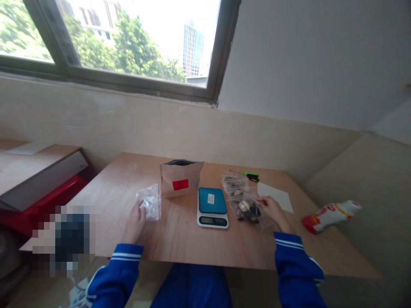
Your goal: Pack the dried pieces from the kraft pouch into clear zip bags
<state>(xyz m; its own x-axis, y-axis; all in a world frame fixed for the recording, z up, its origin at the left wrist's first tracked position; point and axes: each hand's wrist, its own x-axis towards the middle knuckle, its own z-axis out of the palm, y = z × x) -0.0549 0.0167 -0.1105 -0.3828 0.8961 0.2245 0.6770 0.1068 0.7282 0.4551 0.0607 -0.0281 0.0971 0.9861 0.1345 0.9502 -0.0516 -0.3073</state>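
Observation:
My left hand [135, 222] rests on the wooden table [180, 239], its fingers touching the near edge of a stack of empty clear zip bags [150, 200]. My right hand [272, 210] lies on a clear zip bag filled with dark pieces [248, 209], fingers curled on its right edge. Between the hands stands a small digital scale [212, 206] with a blue platform. Behind it stands an open brown paper pouch [180, 178] with a red label.
More filled clear bags [235, 183] lie behind the right hand, with a green-handled tool [251, 175] and a white sheet [276, 194]. A red and white bottle [330, 215] lies at the right edge. A lower desk [28, 169] stands left.

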